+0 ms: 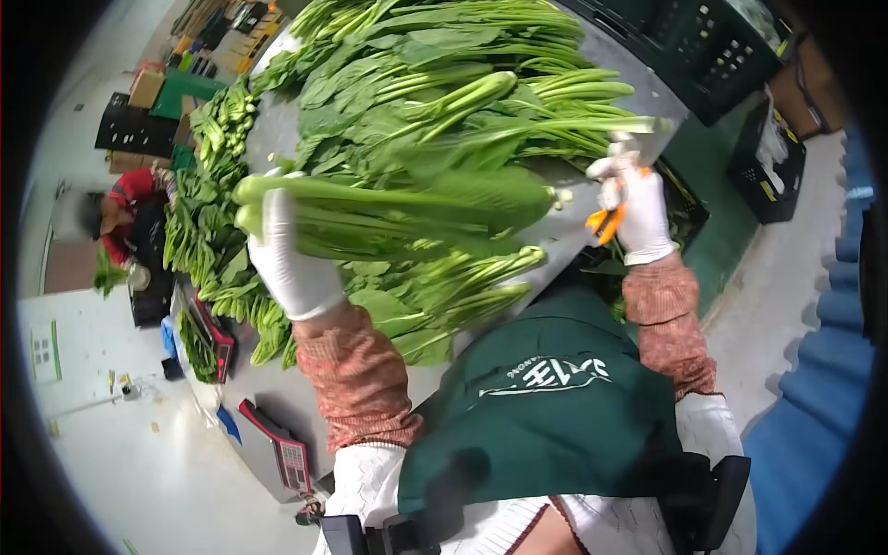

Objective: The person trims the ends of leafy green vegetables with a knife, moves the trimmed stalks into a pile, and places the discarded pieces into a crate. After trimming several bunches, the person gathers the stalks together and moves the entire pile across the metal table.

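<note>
Gloved in white, my left hand wraps round a bunch of long leafy greens, blurred by motion. Its thick pale stem ends stick out at the left and its leaves run toward the right. My right hand, also in a white glove, is closed on an orange-handled cutting tool; its blade is hidden. The stem end of another stalk lies right at my right fingers. Under and behind the bunch spreads a large pile of greens on the metal table.
Black crates stand beyond the table at the right. More greens line the table's left side, with two scales near them. A person in red works at the far left. A blue curtain hangs at right.
</note>
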